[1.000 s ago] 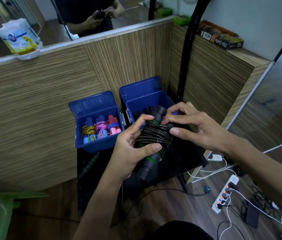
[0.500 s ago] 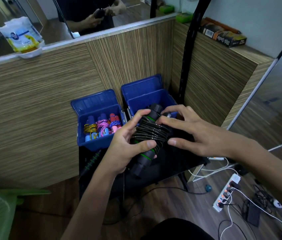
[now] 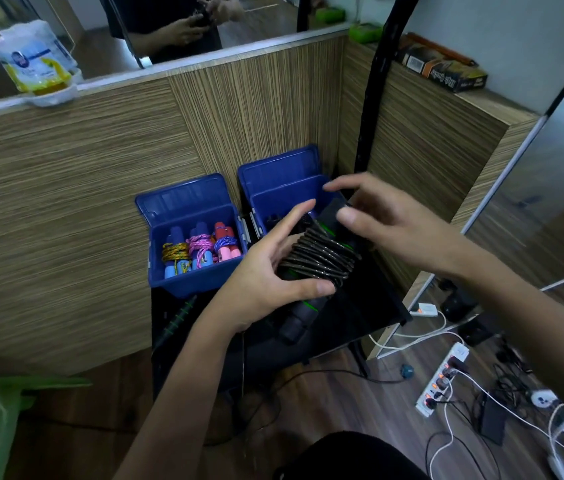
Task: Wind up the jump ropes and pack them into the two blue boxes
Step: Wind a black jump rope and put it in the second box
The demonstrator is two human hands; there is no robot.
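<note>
Rope (image 3: 318,259): black jump rope, cord wound many turns round its two handles laid side by side; held in the air over the black stand, just in front of the right box.
Handles (image 3: 299,318): thick dark cylinders with thin green rings; look rigid, with a matt, maybe foam-like grip.
Cord: thin, glossy, faintly speckled; likely springy, so the coil could loosen if let go.
Weight: judged light to moderate, easy for one hand.
Where to hold: across the wound middle, pressing the turns against the handles; the bare handle ends give less hold on the coil.
Left hand (image 3: 266,271): grasps the bundle from below, thumb across the lower turns, fingers stretched up along its far side.
Right hand (image 3: 387,225): released, fingers spread and straight, hovering just above the bundle's upper end; contact cannot be told.
Left box (image 3: 190,282): blue hard plastic, lid (image 3: 183,199) hinged back; holds three wound ropes (image 3: 201,252) of braided yellow, pink and purple cord with pastel handles.
Right box (image 3: 287,202): same make, lid up; some dark items inside, largely hidden.
Stand (image 3: 370,306): black, smooth top.
Surround: striped wood-grain panels (image 3: 66,202).
</note>
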